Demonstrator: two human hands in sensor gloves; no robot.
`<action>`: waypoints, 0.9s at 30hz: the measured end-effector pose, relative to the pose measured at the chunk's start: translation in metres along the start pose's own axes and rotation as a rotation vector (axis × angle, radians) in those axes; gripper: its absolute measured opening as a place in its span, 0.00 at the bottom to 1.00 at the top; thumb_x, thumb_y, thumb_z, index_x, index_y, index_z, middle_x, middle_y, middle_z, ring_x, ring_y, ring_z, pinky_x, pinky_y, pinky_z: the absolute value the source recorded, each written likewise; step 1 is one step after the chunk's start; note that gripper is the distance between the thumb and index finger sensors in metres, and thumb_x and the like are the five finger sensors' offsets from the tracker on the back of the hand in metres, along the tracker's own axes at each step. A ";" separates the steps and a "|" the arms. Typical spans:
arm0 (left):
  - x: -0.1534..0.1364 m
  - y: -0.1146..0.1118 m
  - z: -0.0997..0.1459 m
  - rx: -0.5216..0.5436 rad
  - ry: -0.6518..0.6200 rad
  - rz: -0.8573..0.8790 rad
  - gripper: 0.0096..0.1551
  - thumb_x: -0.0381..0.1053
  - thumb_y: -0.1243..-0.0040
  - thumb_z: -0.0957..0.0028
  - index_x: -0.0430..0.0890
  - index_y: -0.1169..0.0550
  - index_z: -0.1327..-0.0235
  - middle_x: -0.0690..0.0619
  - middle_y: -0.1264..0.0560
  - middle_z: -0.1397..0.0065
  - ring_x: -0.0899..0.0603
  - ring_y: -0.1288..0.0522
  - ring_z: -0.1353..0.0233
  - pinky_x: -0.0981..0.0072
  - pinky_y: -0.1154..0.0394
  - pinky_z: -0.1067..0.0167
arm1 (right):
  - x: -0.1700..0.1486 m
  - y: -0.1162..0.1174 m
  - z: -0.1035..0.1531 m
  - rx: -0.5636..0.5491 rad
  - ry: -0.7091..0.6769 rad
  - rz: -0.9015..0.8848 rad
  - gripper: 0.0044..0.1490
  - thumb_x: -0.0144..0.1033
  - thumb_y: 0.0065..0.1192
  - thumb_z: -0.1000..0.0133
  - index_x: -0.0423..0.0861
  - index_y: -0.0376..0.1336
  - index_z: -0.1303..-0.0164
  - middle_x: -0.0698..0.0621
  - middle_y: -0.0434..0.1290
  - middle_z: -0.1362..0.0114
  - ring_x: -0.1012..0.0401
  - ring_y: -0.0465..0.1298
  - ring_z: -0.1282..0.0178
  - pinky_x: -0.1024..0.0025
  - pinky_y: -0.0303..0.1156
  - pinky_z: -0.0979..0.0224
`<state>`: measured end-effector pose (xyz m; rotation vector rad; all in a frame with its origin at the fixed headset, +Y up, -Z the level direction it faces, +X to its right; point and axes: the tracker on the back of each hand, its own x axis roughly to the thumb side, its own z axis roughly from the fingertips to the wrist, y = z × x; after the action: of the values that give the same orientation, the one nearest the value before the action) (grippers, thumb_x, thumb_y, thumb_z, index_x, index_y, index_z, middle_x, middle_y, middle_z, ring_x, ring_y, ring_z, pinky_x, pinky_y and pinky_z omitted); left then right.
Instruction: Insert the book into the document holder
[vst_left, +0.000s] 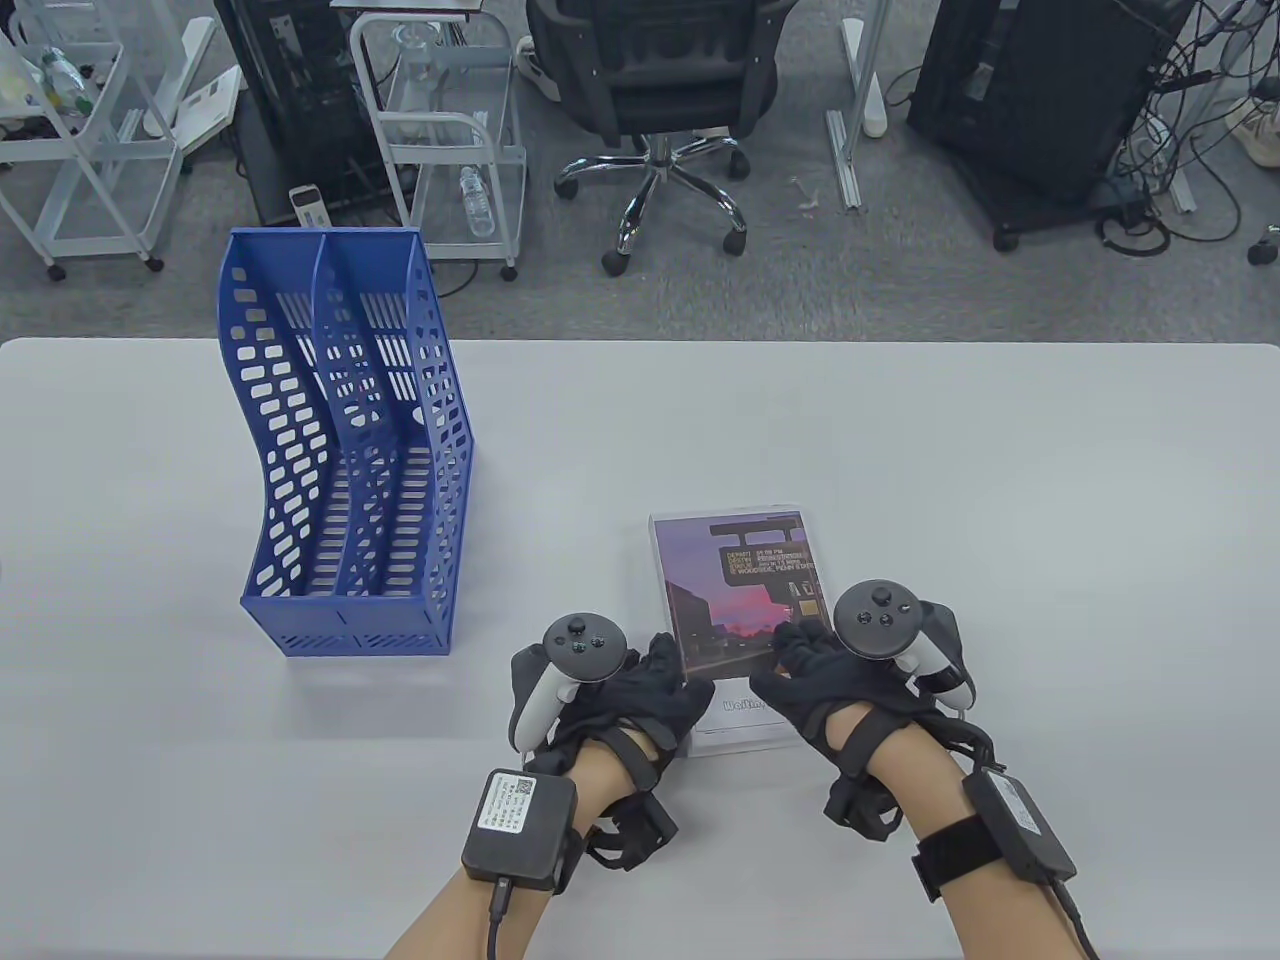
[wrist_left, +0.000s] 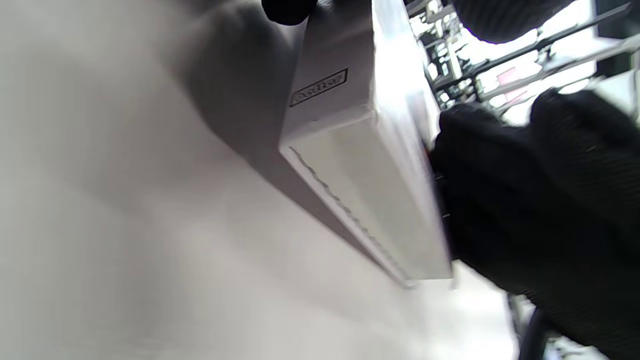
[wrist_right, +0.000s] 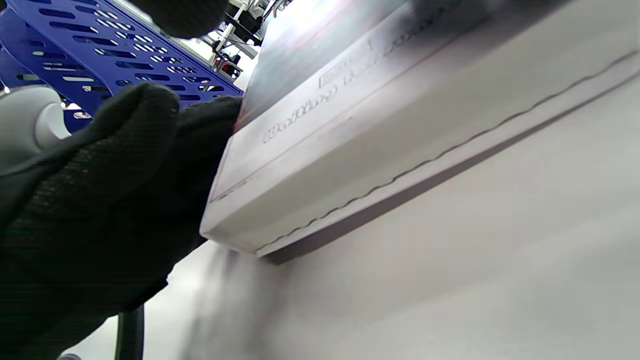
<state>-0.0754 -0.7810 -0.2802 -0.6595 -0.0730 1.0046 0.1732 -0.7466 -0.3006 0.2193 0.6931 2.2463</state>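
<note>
The book (vst_left: 735, 590), with a purple sunset cover and white margins, lies at the front middle of the table, and its near end looks slightly raised in the wrist views (wrist_left: 360, 165) (wrist_right: 350, 125). My left hand (vst_left: 655, 690) holds the book's near left corner. My right hand (vst_left: 800, 660) grips its near right part, fingers on the cover. The blue two-slot document holder (vst_left: 350, 450) stands upright at the left, about a hand's width from the book, and shows behind it in the right wrist view (wrist_right: 100, 55).
The white table (vst_left: 950, 450) stretches wide to the right and behind the book. Beyond its far edge stand an office chair (vst_left: 660, 80), white wire carts (vst_left: 440, 130) and black computer cases (vst_left: 1040, 90) on the floor.
</note>
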 end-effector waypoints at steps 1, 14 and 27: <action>0.001 0.002 0.001 0.007 -0.022 0.026 0.49 0.71 0.50 0.55 0.54 0.51 0.25 0.49 0.47 0.16 0.41 0.59 0.14 0.38 0.67 0.27 | -0.002 -0.001 0.000 -0.002 -0.003 -0.031 0.52 0.56 0.54 0.47 0.32 0.41 0.30 0.28 0.37 0.25 0.27 0.34 0.32 0.23 0.43 0.38; 0.035 0.020 0.021 0.127 -0.329 0.059 0.39 0.68 0.49 0.53 0.67 0.43 0.25 0.55 0.36 0.21 0.41 0.39 0.17 0.36 0.51 0.24 | -0.033 -0.013 -0.008 0.033 -0.089 -0.538 0.51 0.57 0.52 0.46 0.34 0.43 0.29 0.29 0.41 0.23 0.29 0.42 0.27 0.27 0.50 0.32; 0.066 0.012 0.034 0.250 -0.438 -0.166 0.39 0.72 0.50 0.55 0.69 0.36 0.26 0.53 0.29 0.28 0.41 0.28 0.30 0.40 0.42 0.26 | -0.029 0.005 -0.012 0.165 -0.065 -0.649 0.52 0.57 0.52 0.46 0.29 0.43 0.31 0.24 0.48 0.26 0.26 0.56 0.30 0.29 0.61 0.34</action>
<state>-0.0599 -0.7072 -0.2754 -0.1935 -0.3748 0.9630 0.1856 -0.7751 -0.3060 0.1225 0.7811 1.5616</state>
